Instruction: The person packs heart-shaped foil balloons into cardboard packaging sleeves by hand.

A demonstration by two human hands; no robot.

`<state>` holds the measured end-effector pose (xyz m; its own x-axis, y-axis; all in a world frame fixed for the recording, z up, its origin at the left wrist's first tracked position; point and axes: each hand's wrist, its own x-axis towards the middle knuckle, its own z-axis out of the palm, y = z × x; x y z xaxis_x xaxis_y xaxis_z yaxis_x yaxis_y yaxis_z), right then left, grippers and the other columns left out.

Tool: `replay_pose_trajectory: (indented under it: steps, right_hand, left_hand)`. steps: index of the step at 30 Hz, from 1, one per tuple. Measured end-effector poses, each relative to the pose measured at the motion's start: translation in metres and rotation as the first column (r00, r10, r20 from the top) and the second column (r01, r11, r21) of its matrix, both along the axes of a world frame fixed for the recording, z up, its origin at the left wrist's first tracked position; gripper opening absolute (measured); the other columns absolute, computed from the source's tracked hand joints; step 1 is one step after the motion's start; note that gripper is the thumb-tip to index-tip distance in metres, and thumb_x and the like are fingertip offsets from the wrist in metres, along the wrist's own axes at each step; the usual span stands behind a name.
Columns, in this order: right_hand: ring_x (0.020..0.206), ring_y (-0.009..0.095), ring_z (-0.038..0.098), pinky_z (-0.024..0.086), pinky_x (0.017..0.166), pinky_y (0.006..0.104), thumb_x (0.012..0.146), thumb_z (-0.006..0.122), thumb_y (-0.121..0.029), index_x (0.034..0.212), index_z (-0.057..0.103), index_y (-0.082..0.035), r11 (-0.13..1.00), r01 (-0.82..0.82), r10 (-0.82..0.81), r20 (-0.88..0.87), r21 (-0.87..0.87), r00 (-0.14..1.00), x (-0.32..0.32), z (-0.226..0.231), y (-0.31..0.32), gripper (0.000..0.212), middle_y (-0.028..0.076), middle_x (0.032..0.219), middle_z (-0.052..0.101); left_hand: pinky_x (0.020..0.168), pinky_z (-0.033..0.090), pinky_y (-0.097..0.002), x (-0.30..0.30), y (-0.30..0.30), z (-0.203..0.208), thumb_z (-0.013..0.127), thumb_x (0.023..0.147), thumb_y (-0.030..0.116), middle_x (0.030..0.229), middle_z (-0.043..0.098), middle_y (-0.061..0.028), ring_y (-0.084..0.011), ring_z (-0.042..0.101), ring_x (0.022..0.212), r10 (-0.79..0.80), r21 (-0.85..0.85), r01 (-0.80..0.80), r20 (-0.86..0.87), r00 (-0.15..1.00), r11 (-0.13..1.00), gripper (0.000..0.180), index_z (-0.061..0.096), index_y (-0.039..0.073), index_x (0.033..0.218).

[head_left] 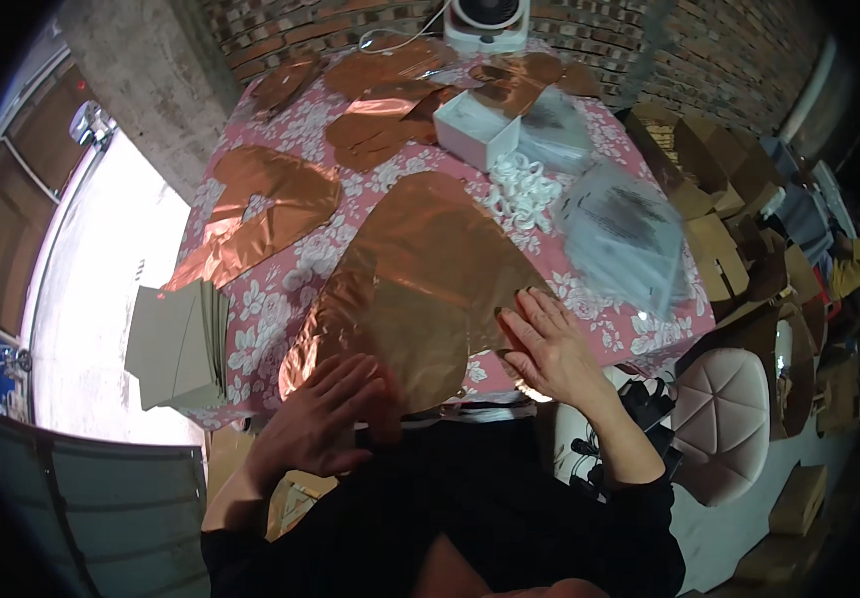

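A large flat copper-coloured foil balloon (430, 239), uninflated and curved at its far end, lies on the table right before me. My right hand (546, 349) rests on its right edge with the fingers stretched out. Over the near left edge of the foil is my left hand (320, 411), palm down and somewhat blurred, its fingers straight. Neither hand grips anything. Another copper foil balloon (275, 204) lies folded at the left, and several more foil pieces (380, 125) are spread over the far part.
A pink flowered cloth (285, 264) covers the table. Grey card sheets (175, 344) overhang its left edge. On the right are a white box (475, 135), white ribbon coils (524, 194) and clear plastic bags (624, 239). Behind stands a white fan (487, 25); a padded chair (724, 424) and cardboard boxes (709, 149) flank the right.
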<state>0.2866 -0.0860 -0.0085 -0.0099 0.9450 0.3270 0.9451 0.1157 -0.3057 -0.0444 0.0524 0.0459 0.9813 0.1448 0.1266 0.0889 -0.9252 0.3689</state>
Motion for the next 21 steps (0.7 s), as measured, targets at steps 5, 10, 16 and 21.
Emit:
replay_pose_trajectory:
  steps: [5, 10, 16, 21]
  right_hand:
    - [0.116, 0.039, 0.055, 0.043, 0.098, 0.0463, 0.084, 0.067, -0.018, 0.123, 0.059, -0.001, 0.981, 0.02, -0.014, -0.029, 0.191, 0.999, 0.026, 0.029, 0.005, 0.043, 0.022, 0.122, 0.06]
    - [0.082, 0.034, 0.063, 0.048, 0.075, 0.0414, 0.083, 0.066, -0.015, 0.093, 0.069, -0.002, 0.953, 0.009, -0.003, -0.02, 0.301, 1.0, 0.084, 0.047, 0.046, 0.016, 0.016, 0.086, 0.068]
    - [0.079, 0.035, 0.066, 0.051, 0.07, 0.0419, 0.082, 0.063, -0.01, 0.088, 0.069, -0.001, 0.958, 0.251, -0.233, -0.135, 0.14, 0.963, 0.165, 0.052, 0.136, 0.013, 0.019, 0.083, 0.068]
    - [0.089, 0.036, 0.063, 0.051, 0.082, 0.0435, 0.078, 0.06, -0.009, 0.093, 0.071, -0.005, 0.942, 0.199, -0.189, -0.062, 0.269, 0.98, 0.224, 0.041, 0.221, 0.018, 0.018, 0.09, 0.069]
  left_hand:
    - [0.107, 0.037, -0.0505, 0.006, 0.013, 0.01, 0.073, 0.073, 0.016, 0.136, 0.05, -0.023, -0.0393, 0.048, 0.127, 0.13, 0.151, -0.15, 0.136, 0.982, 0.977, 0.058, 0.054, -0.001, 0.125]
    - [0.106, 0.039, -0.0488, 0.021, 0.028, 0.01, 0.071, 0.072, 0.009, 0.127, 0.056, -0.021, -0.0378, 0.052, 0.122, 0.154, 0.225, -0.185, 0.149, 0.977, 0.957, 0.046, 0.06, -0.002, 0.115]
    - [0.103, 0.042, -0.0494, 0.037, 0.033, 0.011, 0.072, 0.071, 0.008, 0.122, 0.058, -0.0199, -0.0374, 0.054, 0.12, 0.179, 0.233, -0.218, 0.175, 0.968, 0.948, 0.042, 0.061, 0.001, 0.111]
    - [0.101, 0.043, -0.0475, 0.034, 0.03, 0.013, 0.072, 0.069, 0.003, 0.12, 0.059, -0.0172, -0.0369, 0.055, 0.117, 0.284, 0.19, -0.32, 0.192, 0.939, 0.928, 0.04, 0.061, 0.002, 0.108]
